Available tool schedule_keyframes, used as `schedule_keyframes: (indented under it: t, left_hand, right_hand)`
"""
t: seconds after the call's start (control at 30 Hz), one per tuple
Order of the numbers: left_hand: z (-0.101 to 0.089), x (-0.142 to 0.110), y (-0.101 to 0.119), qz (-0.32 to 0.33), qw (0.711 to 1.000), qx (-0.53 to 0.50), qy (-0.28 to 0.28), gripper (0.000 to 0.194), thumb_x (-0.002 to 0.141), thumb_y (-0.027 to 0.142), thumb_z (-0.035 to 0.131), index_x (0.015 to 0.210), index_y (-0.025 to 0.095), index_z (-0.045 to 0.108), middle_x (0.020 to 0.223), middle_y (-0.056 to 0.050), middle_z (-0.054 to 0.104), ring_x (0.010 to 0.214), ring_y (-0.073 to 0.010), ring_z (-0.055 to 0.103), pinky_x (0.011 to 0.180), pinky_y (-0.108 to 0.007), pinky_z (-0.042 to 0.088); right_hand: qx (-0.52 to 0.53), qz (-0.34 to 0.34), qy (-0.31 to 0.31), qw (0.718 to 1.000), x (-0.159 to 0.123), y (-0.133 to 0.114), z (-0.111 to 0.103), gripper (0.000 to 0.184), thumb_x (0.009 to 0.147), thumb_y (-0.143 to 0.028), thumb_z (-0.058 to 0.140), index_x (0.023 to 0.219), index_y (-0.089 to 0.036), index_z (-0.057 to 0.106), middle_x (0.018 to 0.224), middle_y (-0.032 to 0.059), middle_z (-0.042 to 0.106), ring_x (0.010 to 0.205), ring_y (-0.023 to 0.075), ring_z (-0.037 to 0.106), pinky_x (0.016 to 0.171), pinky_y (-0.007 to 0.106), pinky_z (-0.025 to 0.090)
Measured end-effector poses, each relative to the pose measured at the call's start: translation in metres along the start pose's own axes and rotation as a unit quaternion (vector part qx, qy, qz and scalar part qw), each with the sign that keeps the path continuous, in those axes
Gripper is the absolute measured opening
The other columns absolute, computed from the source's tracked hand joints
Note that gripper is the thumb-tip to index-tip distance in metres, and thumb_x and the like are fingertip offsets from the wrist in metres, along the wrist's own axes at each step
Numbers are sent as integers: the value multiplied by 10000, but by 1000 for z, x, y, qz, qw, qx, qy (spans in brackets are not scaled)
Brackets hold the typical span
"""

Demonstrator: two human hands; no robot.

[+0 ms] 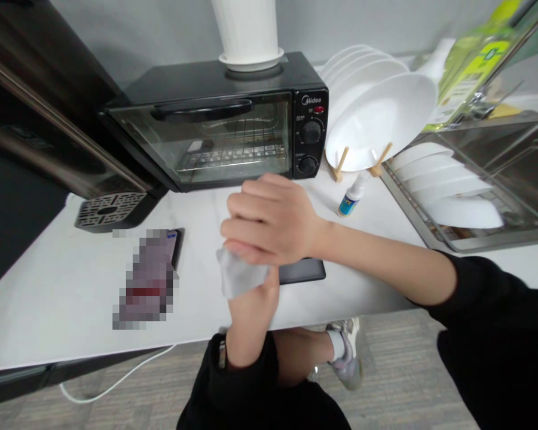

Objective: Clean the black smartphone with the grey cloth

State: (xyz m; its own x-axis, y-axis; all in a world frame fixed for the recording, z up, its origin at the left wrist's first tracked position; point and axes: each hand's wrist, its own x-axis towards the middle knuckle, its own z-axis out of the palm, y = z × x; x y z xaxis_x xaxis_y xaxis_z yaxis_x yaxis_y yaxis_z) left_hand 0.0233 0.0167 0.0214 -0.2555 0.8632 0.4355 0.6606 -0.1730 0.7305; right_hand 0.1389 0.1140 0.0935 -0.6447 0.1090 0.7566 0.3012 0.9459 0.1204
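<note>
My right hand [269, 221] is closed in front of the oven, its fingers curled around a thin light-grey cloth [242, 275]. The cloth hangs below those fingers and lies against my left wrist. My left hand [269, 292] comes up from below and passes under the right one; only its wrist side shows, and its fingers are hidden. A flat dark rectangular object [302, 271] lies on the counter behind my wrists, partly covered by them. To the right stands a small white spray bottle [352, 196] with a blue label.
Behind the hands is a black toaster oven [206, 137] with a white pot [246, 27] on top. White plates [381, 119] lean in a wooden rack. More dishes sit in the sink [434, 236]. A pixelated phone [176, 251] lies on the left of the white counter [49, 298].
</note>
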Motion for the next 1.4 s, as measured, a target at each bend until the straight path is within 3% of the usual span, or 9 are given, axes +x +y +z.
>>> schedule_keyframes:
  t: [0.13, 0.33, 0.5, 0.7, 0.87, 1.0, 1.17, 1.33, 1.4]
  left_hand:
    - [-2, -1, 2, 26, 999, 25, 35, 256, 907, 369, 674, 705, 223, 616, 604, -28, 652, 600, -204, 677, 623, -314, 530]
    - [1, -5, -4, 40, 997, 42, 51, 190, 898, 401, 668, 819, 229, 664, 703, -85, 686, 861, -314, 739, 732, -394, 577]
    - [0, -2, -3, 36, 996, 44, 63, 271, 895, 355, 677, 679, 234, 567, 552, 4, 594, 518, -188, 612, 567, -310, 497]
    - [2, -3, -8, 64, 994, 38, 76, 133, 894, 333, 652, 821, 222, 649, 734, -48, 689, 830, -256, 717, 737, -366, 575]
    - [-1, 0, -2, 41, 997, 28, 58, 228, 862, 274, 699, 676, 227, 576, 562, 24, 588, 534, -152, 600, 578, -278, 504]
    - [0, 1, -4, 50, 995, 33, 74, 73, 843, 247, 676, 777, 229, 648, 729, -40, 696, 760, -229, 703, 738, -352, 566]
    - [-2, 1, -2, 18, 999, 6, 41, 236, 865, 291, 691, 675, 217, 574, 592, 13, 655, 543, -150, 639, 573, -259, 497]
    - [-4, 2, 2, 15, 995, 54, 78, 440, 815, 310, 693, 466, 244, 435, 384, 21, 466, 403, -148, 507, 462, -270, 395]
    - [-4, 2, 3, 19, 995, 58, 75, 435, 834, 324, 692, 477, 235, 461, 407, 11, 499, 413, -146, 529, 457, -265, 382]
  right_hand:
    - [73, 197, 48, 977, -2, 4, 1, 531, 1148, -349, 106, 892, -194, 544, 779, -6, 540, 717, 132, 518, 694, 304, 393]
    - [-61, -78, 66, 993, 2, -1, 0, 346, 1122, -327, 358, 868, -229, 571, 787, -21, 539, 808, 153, 534, 712, 325, 354]
    - [112, 162, 77, 977, 0, -1, 2, 431, 1131, -301, 221, 847, -200, 529, 779, -6, 505, 732, 134, 516, 694, 303, 396]
    - [-26, -73, 56, 995, 2, -3, -2, 319, 1107, -313, 381, 880, -220, 585, 794, -16, 559, 800, 161, 523, 739, 333, 380]
    - [54, 164, 20, 985, 2, 0, -4, 491, 1144, -317, 171, 863, -191, 554, 770, -11, 511, 721, 130, 503, 690, 299, 380]
    - [25, 5, 3, 1000, 2, -2, -4, 449, 1132, -397, 274, 858, -216, 581, 824, -3, 556, 871, 162, 556, 798, 329, 399]
    - [105, 172, 25, 979, 2, 7, -5, 493, 1143, -351, 209, 840, -192, 564, 756, -8, 558, 734, 135, 540, 704, 308, 389]
    - [16, 41, -2, 999, 10, 1, -12, 446, 1119, -317, 258, 923, -197, 640, 972, 28, 689, 911, 176, 590, 854, 366, 409]
    - [33, 77, -28, 996, 11, 1, -13, 509, 1132, -370, 240, 849, -198, 626, 817, 6, 631, 795, 158, 559, 753, 343, 387]
